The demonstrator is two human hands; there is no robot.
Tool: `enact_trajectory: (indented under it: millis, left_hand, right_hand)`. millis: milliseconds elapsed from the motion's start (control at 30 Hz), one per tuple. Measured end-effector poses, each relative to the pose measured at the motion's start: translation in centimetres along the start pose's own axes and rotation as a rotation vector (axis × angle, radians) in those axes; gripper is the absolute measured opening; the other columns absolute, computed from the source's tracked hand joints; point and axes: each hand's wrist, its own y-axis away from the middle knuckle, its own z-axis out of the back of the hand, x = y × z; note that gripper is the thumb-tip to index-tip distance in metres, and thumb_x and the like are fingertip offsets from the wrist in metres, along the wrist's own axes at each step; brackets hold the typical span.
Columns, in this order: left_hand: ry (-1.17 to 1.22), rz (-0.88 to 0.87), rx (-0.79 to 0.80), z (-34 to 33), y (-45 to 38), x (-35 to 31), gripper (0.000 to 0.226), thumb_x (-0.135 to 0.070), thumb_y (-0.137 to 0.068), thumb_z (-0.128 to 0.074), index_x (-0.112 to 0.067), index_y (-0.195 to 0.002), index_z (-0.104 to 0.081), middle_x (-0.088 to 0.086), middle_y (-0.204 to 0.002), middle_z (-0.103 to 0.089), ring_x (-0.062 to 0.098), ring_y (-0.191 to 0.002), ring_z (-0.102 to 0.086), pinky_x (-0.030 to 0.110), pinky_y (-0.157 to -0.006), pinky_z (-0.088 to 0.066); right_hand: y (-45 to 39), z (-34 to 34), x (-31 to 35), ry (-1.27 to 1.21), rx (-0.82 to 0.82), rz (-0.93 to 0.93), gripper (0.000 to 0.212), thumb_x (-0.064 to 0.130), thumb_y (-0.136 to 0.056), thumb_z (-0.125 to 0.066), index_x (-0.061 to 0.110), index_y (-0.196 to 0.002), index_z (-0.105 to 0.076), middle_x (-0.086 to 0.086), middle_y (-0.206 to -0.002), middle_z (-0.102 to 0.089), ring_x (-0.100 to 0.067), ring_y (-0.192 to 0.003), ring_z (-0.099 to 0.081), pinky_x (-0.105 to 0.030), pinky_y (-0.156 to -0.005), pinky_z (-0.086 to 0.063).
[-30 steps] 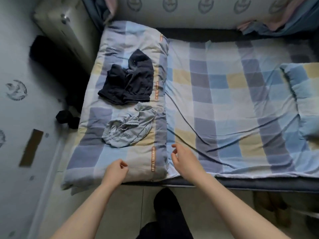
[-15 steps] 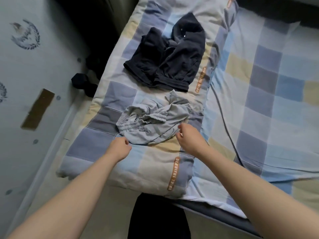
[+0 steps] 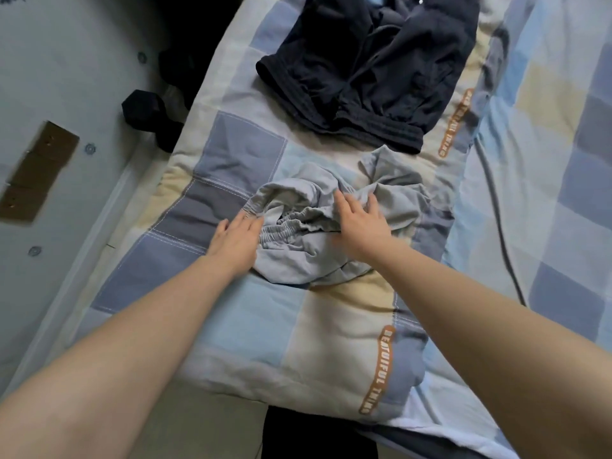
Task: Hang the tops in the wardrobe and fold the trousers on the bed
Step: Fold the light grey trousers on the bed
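Observation:
Crumpled grey trousers (image 3: 394,197) with an elastic waistband lie on a folded checked quilt (image 3: 337,329) on the bed. My left hand (image 3: 236,241) lies flat with straight fingers at the left end of the waistband. My right hand (image 3: 362,221) rests on top of the grey cloth, fingers spread. Neither hand grips the fabric. A bunched dark navy garment (image 3: 374,64) lies further up the quilt, just beyond the grey trousers.
A checked bed sheet (image 3: 546,160) spreads to the right, with a dark cable (image 3: 500,210) running across it. A black dumbbell (image 3: 145,117) sits on the floor by the bed's left side. A pale wall with a brown patch (image 3: 36,170) stands at left.
I have leaned closer over the quilt. Both hands moved forward from the quilt's near edge onto the grey trousers and now lie on them with fingers spread.

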Motion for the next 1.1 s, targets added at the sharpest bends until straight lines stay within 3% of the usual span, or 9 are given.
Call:
enact_trajectory:
  millis: [133,267,433,600,733,833,900,967,1100]
  left_hand:
    - [0.035,0.01,-0.013,-0.3,0.8,-0.2,0.034,-0.026,-0.095,-0.052,-0.013,-0.126,-0.051,0.015,-0.125,-0.056,0.03,-0.124,-0.043,0.039,-0.101,-0.035]
    - [0.288,0.101,0.122,0.1,3.9,-0.6,0.033,-0.027,-0.092,-0.051,-0.016,-0.122,-0.056,0.022,-0.119,-0.055,0.041,-0.112,-0.053,0.042,-0.094,-0.045]
    - [0.253,0.092,0.115,2.3,9.5,-1.0,0.026,-0.026,-0.087,-0.054,-0.02,-0.111,-0.062,0.019,-0.109,-0.059,0.04,-0.107,-0.056,0.039,-0.09,-0.046]
    - [0.321,0.069,-0.11,5.7,15.8,-2.2,0.015,-0.02,-0.084,-0.063,-0.015,-0.097,-0.067,0.009,-0.102,-0.06,0.031,-0.101,-0.052,0.04,-0.082,-0.046]
    - [0.419,0.192,-0.357,9.1,20.8,-3.5,0.011,-0.016,-0.078,-0.074,-0.014,-0.089,-0.073,0.006,-0.096,-0.043,0.03,-0.088,-0.045,0.041,-0.078,-0.045]
    - [0.739,0.339,-0.214,11.5,23.4,-4.6,0.011,-0.02,-0.089,-0.066,-0.01,-0.089,-0.07,0.014,-0.096,-0.045,0.034,-0.085,-0.054,0.036,-0.078,-0.045]
    - [1.199,0.433,-0.054,13.2,25.3,-5.9,0.02,-0.021,-0.096,-0.057,-0.01,-0.081,-0.066,0.027,-0.101,-0.06,0.033,-0.082,-0.063,0.036,-0.077,-0.052]
    - [1.564,0.512,0.112,14.8,27.2,-7.3,0.022,-0.025,-0.102,-0.047,-0.011,-0.098,-0.063,0.023,-0.118,-0.064,0.032,-0.088,-0.067,0.038,-0.075,-0.054]
    - [1.841,0.507,0.334,17.2,30.5,-9.8,0.05,-0.051,-0.098,-0.045,-0.016,-0.133,-0.042,0.017,-0.127,-0.061,0.032,-0.076,-0.07,0.049,-0.065,-0.056]
  right_hand:
    - [0.0,-1.2,-0.6,0.111,-0.081,-0.034,0.031,0.01,-0.091,-0.042,0.011,-0.121,-0.042,-0.009,-0.132,-0.045,-0.038,-0.122,-0.035,-0.044,-0.095,-0.037]
    - [3.8,-2.2,-1.9,0.017,0.0,-0.021,0.023,0.013,-0.089,-0.047,0.012,-0.112,-0.045,-0.013,-0.121,-0.052,-0.037,-0.113,-0.043,-0.043,-0.086,-0.042]
    - [12.1,-1.8,-4.7,-0.206,0.018,-0.094,0.014,0.017,-0.088,-0.052,0.011,-0.099,-0.045,-0.014,-0.108,-0.051,-0.035,-0.101,-0.049,-0.038,-0.077,-0.043]
    - [20.8,1.5,-4.3,-0.514,-0.099,-0.124,0.013,0.015,-0.082,-0.055,0.019,-0.091,-0.047,-0.002,-0.093,-0.046,-0.023,-0.087,-0.048,-0.034,-0.069,-0.037]
    - [27.2,5.1,-2.7,-0.647,-0.21,-0.125,0.015,0.009,-0.079,-0.057,0.019,-0.09,-0.053,-0.003,-0.089,-0.052,-0.024,-0.086,-0.052,-0.03,-0.066,-0.03]
    - [31.3,7.8,-0.8,-0.72,-0.262,-0.124,0.019,0.007,-0.08,-0.057,0.015,-0.097,-0.061,-0.005,-0.094,-0.061,-0.023,-0.088,-0.056,-0.029,-0.068,-0.034]
    - [33.9,9.1,0.7,-0.731,-0.276,-0.108,0.02,0.011,-0.081,-0.058,0.015,-0.099,-0.063,-0.003,-0.094,-0.063,-0.022,-0.088,-0.057,-0.029,-0.067,-0.034]
    - [36.2,10.2,2.4,-0.754,-0.301,-0.084,0.016,0.018,-0.082,-0.06,0.018,-0.097,-0.063,0.0,-0.091,-0.063,-0.019,-0.087,-0.058,-0.028,-0.065,-0.033]
    - [40.4,11.2,6.0,-0.792,-0.353,-0.028,0.017,0.032,-0.085,-0.062,0.02,-0.097,-0.06,0.0,-0.096,-0.063,-0.016,-0.089,-0.057,-0.029,-0.072,-0.04]
